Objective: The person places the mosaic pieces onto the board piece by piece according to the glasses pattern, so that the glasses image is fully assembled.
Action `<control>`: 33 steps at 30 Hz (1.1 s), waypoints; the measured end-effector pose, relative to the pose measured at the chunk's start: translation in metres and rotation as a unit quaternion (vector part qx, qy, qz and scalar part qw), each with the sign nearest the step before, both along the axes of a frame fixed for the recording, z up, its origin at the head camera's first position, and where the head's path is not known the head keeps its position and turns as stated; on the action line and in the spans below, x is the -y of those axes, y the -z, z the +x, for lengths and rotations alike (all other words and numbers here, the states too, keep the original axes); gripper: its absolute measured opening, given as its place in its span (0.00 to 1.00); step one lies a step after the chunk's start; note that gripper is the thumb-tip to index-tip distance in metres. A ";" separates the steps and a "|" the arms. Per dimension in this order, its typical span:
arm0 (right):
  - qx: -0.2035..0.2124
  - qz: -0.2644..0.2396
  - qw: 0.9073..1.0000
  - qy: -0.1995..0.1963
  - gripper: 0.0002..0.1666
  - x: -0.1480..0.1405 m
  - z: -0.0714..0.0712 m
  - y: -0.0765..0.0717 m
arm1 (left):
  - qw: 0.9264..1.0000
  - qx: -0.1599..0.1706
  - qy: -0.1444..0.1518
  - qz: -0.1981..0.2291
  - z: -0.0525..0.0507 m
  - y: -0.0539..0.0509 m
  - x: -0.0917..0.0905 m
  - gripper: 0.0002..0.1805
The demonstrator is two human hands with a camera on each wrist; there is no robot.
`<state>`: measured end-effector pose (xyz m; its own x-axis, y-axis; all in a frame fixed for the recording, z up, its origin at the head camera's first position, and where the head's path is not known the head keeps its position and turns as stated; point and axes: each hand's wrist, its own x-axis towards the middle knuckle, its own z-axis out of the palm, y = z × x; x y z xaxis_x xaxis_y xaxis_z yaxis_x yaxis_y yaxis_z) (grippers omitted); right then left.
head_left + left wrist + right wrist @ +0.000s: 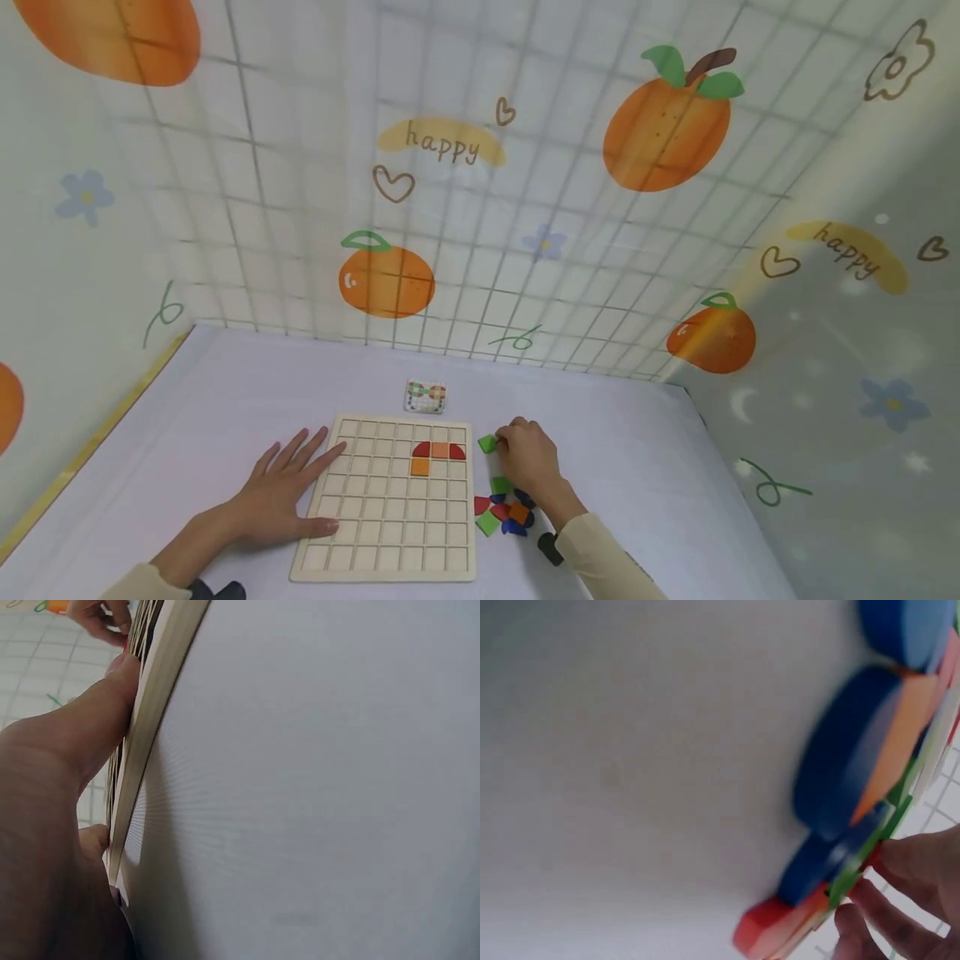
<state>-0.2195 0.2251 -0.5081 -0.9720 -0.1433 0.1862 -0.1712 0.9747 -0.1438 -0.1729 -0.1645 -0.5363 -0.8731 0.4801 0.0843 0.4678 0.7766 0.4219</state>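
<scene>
My left hand (281, 492) lies spread over the left side of a pale wooden grid board (382, 508). Its thumb (101, 709) and fingertips touch the frame. Beyond the board's right edge, my right hand (532, 458) has curled fingers and pinches the right edge of a small green block (487, 443); the thumb is hidden in the head view. On the board sit a red quarter-round block (422, 450), a light orange square (440, 451), another red quarter-round (457, 452) and an orange square (420, 467).
A loose pile lies right of the board, with red (482, 505), green (489, 523), orange (519, 512) and blue blocks (514, 527). Behind the board is a small pattern card (425, 396). A printed curtain (465, 200) hangs at the back of the white table.
</scene>
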 end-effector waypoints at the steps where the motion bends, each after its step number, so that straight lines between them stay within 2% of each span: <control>1: 0.005 -0.005 1.000 -0.002 0.08 -0.001 0.000 0.000 | 1.000 0.001 -0.003 -0.002 0.000 0.000 0.000 0.57; 4: 0.017 -0.028 0.999 -0.013 0.08 -0.002 -0.002 -0.003 | 1.000 0.008 -0.011 -0.012 0.001 -0.001 0.000 0.59; 7: 0.039 -0.072 0.996 -0.021 0.11 -0.003 -0.004 -0.006 | 1.000 0.012 -0.015 -0.020 0.002 -0.003 0.000 0.59; 10: 0.068 -0.120 0.990 -0.019 0.12 -0.004 -0.006 -0.010 | 0.999 0.015 -0.016 -0.025 0.002 -0.005 0.000 0.59; 13: 0.080 -0.165 0.983 -0.020 0.07 -0.005 -0.006 -0.013 | 1.000 0.011 -0.012 -0.018 0.002 -0.005 0.000 0.59; 15: 0.084 -0.198 0.976 -0.035 0.05 -0.005 -0.006 -0.016 | 1.000 0.013 -0.013 -0.023 0.002 -0.005 -0.001 0.59; 17: 0.098 -0.238 0.965 -0.052 0.04 -0.003 -0.005 -0.019 | 1.000 0.012 -0.013 -0.023 0.001 -0.005 -0.001 0.60; 20: 0.135 -0.286 0.945 -0.088 0.08 0.003 0.000 -0.022 | 1.000 0.008 -0.015 -0.022 0.001 -0.003 -0.001 0.60; 22: 0.156 -0.299 0.935 -0.106 0.12 0.008 0.004 -0.022 | 1.000 0.004 -0.014 -0.015 0.001 -0.001 -0.001 0.59; 24: 0.167 -0.306 0.929 -0.125 0.13 0.014 0.010 -0.021 | 1.000 0.002 -0.013 -0.015 0.001 -0.001 -0.002 0.59; 26: 0.174 -0.314 0.923 -0.135 0.09 0.021 0.016 -0.019 | 1.000 0.005 -0.014 -0.017 0.001 -0.002 -0.003 0.59; 30: 0.189 -0.338 0.912 -0.136 0.02 0.035 0.025 -0.013 | 1.000 0.010 -0.013 -0.026 0.002 -0.007 -0.003 0.60; 33: 0.189 -0.348 0.907 -0.145 0.02 0.047 0.030 -0.010 | 1.000 0.009 -0.012 -0.027 0.003 -0.007 -0.003 0.59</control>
